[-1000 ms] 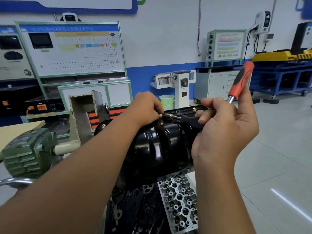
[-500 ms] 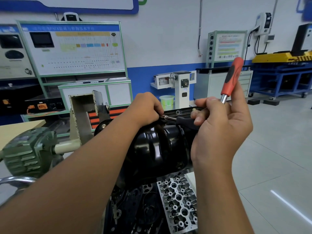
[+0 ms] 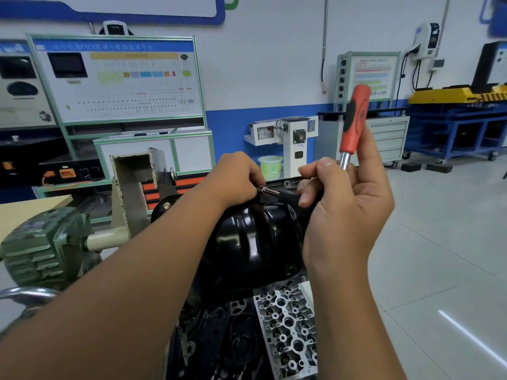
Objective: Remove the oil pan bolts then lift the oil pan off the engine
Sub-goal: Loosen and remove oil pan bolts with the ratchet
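A glossy black oil pan [image 3: 255, 239] sits on top of the upturned engine in the middle of the view. My right hand [image 3: 345, 215] grips a ratchet wrench whose red and black handle [image 3: 354, 122] points up; its black head and chrome extension [image 3: 270, 191] run left across the pan's far edge. My left hand [image 3: 238, 178] has its fingers curled around the extension's tip at the pan's flange. The bolt under that tip is hidden by my fingers. Another bolt hole [image 3: 287, 184] shows on the far flange.
A silver cylinder head [image 3: 285, 327] lies below the pan, with dark engine parts beside it. The green gearbox [image 3: 41, 248] and beige bracket [image 3: 131, 187] of the engine stand are on the left. Training boards, cabinets and a green bucket [image 3: 270, 167] stand behind; grey floor lies to the right.
The wrench handle has swung leftward, from tilted right to nearly upright, with my right hand turning it. My left hand has stayed on the extension tip.
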{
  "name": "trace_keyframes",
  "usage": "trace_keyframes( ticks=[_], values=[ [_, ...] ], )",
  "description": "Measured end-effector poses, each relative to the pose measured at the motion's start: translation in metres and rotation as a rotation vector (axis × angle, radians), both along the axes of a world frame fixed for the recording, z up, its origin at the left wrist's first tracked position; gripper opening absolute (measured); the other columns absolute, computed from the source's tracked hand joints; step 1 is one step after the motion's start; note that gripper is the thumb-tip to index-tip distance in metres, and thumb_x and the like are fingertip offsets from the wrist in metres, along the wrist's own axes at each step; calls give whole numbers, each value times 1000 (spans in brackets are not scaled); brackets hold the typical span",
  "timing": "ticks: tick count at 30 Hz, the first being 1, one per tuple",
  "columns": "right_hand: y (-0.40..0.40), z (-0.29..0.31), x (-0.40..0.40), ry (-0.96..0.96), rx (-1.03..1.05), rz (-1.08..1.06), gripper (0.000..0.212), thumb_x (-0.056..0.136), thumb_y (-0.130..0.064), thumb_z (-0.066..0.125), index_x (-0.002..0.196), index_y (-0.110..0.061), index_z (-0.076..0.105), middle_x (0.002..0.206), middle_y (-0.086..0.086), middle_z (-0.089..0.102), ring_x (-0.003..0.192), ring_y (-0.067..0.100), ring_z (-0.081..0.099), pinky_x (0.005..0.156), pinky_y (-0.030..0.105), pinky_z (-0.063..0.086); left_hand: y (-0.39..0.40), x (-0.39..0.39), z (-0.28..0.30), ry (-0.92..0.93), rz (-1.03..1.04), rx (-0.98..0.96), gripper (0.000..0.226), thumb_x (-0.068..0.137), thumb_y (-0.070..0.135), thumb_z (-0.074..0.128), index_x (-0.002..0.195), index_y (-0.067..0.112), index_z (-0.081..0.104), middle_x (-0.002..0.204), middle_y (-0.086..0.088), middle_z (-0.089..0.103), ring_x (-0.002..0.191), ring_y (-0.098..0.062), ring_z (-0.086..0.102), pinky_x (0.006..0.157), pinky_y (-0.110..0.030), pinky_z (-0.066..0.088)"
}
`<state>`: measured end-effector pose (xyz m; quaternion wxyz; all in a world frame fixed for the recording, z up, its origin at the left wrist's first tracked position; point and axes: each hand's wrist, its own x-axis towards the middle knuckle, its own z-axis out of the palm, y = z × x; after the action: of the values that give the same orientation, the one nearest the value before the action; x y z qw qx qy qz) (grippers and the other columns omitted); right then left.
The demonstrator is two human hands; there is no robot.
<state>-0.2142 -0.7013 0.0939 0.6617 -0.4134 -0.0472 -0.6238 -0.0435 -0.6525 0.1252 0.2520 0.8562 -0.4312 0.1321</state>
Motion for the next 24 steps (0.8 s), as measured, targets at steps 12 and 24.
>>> trace_keyframes(
  ticks=[12, 24],
  values=[
    [5, 4, 1, 3, 158, -113, 61, 93, 8, 51, 145, -23, 56, 65, 6, 63, 44, 15, 48, 54, 27, 50, 0, 1, 0, -28, -18, 21, 29, 81, 0, 69, 89, 24, 83, 70, 18, 60, 65, 3, 53, 54, -2, 35],
    [12, 9, 1, 4, 157, -148, 61, 92, 9, 53, 144, -22, 56, 61, 3, 64, 41, 13, 45, 50, 24, 47, 0, 0, 0, -14, -115, 61, 27, 87, 12, 69, 97, 35, 81, 82, 16, 64, 73, -2, 54, 63, -15, 37]
  ],
)
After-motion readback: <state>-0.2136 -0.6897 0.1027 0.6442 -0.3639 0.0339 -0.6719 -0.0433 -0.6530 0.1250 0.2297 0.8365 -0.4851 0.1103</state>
